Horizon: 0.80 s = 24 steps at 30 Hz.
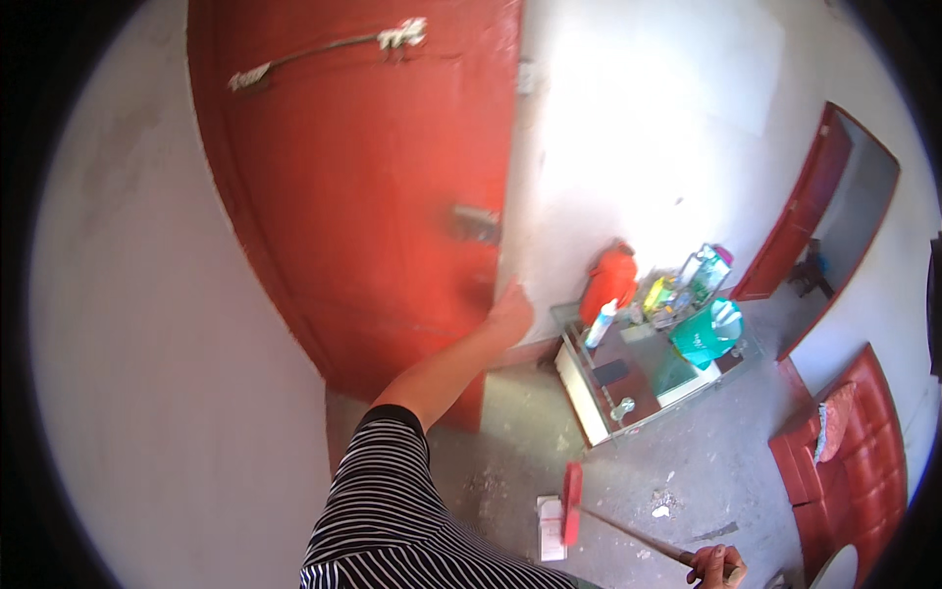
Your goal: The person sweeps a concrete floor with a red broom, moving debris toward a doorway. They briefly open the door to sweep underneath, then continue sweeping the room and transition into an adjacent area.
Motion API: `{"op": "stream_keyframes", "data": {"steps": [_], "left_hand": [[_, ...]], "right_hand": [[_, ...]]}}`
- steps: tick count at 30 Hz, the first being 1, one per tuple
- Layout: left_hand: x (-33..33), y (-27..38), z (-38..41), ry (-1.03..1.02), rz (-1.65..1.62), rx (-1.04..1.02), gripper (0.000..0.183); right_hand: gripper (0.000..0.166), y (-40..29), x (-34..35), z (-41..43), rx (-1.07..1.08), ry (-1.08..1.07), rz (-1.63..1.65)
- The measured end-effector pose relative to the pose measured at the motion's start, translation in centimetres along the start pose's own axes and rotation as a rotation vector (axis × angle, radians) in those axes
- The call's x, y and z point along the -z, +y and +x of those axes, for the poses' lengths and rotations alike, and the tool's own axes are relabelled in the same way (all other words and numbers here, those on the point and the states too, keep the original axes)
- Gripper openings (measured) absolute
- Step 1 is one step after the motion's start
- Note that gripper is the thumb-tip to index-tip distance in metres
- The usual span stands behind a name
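Note:
My left hand (512, 315) reaches out, arm extended, to the free edge of a red door (368, 184). It is blurred, and whether its fingers grip the edge cannot be made out. Just above it on the door is a metal latch or lock (477, 224). Low at the right, my right hand (714, 567) is closed around the wooden handle (633, 537) of a red-headed push broom or floor brush (572, 504). The brush head is down by the floor, against a white box or booklet (550, 530) that bears print.
A glass-topped table (578, 383) carries a red bag (611, 281), a spray can or bottle (602, 324), a dark phone-like slab (610, 372) and a green bucket (695, 335). Right of it are a red sofa (861, 456) and an open doorway (846, 221). Debris (660, 510) dots the floor.

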<state>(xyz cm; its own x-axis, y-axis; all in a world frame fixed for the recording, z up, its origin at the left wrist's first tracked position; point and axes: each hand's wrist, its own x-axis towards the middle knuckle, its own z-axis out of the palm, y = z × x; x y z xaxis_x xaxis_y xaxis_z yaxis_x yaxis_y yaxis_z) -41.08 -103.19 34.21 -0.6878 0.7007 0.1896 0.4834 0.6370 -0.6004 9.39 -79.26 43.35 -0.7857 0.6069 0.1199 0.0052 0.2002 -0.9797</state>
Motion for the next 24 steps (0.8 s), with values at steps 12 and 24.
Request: {"op": "stream_keyframes", "data": {"steps": [12,24], "left_hand": [[-2.4,-0.4,-1.6,-0.131,0.171,0.106,0.034],[0.6,1.0,-12.1,0.093,0.144,-0.009,0.025]], "right_hand": [[0.038,7.4,5.6,-1.8,-0.209,0.248,-0.436],[0.039,10.1,5.0,2.7,-0.219,0.071,-0.635]]}}
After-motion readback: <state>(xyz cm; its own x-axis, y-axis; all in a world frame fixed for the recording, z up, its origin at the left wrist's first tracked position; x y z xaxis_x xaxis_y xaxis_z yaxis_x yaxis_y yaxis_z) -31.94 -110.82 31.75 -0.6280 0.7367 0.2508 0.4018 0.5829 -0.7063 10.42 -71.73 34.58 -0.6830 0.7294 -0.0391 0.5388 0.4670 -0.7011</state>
